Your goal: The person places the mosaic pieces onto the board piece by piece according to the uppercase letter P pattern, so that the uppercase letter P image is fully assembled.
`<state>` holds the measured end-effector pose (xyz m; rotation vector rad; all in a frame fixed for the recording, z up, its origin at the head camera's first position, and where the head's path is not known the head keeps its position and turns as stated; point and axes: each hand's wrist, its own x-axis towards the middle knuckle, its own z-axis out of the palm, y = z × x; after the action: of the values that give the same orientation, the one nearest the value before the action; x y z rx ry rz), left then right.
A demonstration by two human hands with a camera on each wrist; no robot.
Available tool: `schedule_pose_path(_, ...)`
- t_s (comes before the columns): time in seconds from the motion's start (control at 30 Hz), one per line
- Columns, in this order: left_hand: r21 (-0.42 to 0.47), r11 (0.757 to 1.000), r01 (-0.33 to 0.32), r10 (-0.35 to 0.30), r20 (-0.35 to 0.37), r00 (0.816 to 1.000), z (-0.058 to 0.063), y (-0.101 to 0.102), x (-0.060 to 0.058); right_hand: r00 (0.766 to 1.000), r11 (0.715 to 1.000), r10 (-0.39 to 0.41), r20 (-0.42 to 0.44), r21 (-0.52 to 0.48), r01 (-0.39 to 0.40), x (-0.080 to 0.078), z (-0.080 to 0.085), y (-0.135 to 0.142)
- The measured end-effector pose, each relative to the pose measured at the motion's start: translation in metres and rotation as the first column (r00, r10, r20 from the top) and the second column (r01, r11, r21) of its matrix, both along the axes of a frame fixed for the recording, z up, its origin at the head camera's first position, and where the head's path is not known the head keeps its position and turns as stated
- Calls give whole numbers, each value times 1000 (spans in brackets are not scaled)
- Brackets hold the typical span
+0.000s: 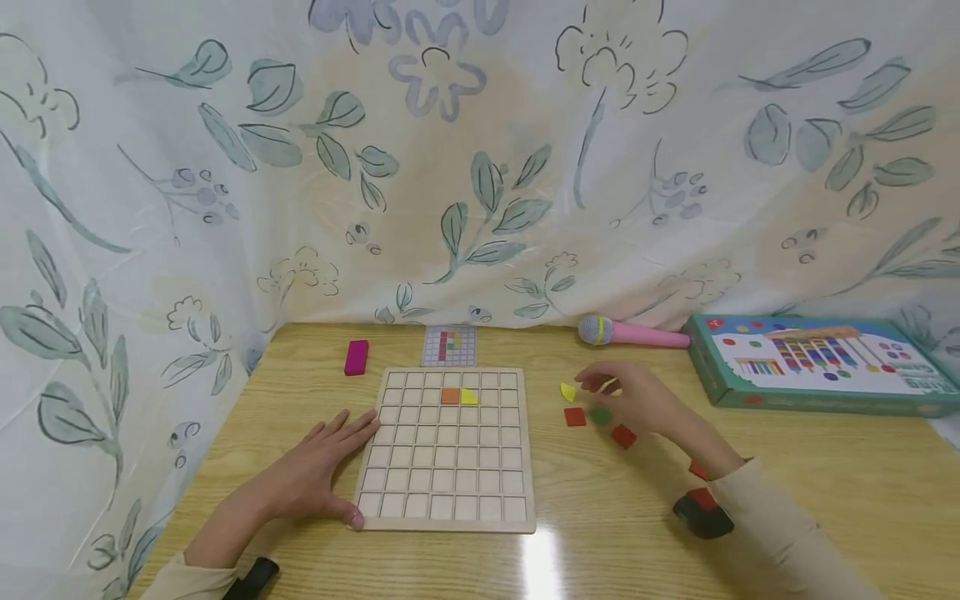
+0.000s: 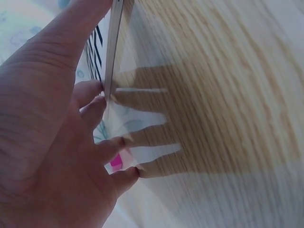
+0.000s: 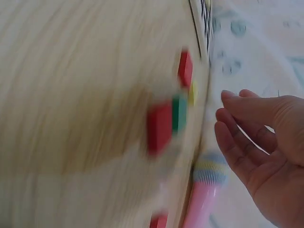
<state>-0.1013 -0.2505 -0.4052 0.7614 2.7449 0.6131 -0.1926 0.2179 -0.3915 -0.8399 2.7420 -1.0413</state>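
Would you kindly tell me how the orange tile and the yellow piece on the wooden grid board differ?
Colour: the orange tile is plain orange, while the yellow piece is bright yellow.
Shape: the orange tile looks square, whereas the yellow piece lacks its upper right corner in the head view.
Position: the orange tile sits just left of the yellow piece.
Both lie flat in neighbouring cells of one row on the wooden grid board.
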Motion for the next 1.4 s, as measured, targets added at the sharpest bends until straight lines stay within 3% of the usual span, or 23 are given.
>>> schedule_pose_path(0.27,1,1000,-3,3,-2,1000,-1,-1,0,997,997,-44,-60,66,48,7,0,63)
schedule_pose_path(0.5,5,1000,-6,6,-2,1000,-2,-2,0,997,993,-69,-45,88,73,12,-4,86)
schedule_pose_path(0.67,17,1000,-1,1,-4,1000,-3,-2,1,996,994,-84,-25,62,86,14,-10,89)
schedule_pose_path(1.0,11,1000,-7,6,2,1000,-5,-2,-1,989,994,-69,-127,80,80,9,-10,87)
schedule_pose_path(1.27,13,1000,-3,3,-6,1000,-3,-1,0,989,998,-30,-145,52,38,-3,2,65)
schedule_pose_path(1.4,16,1000,-4,5,-3,1000,-2,-1,0,994,1000,-4,-112,8,4,-8,6,47)
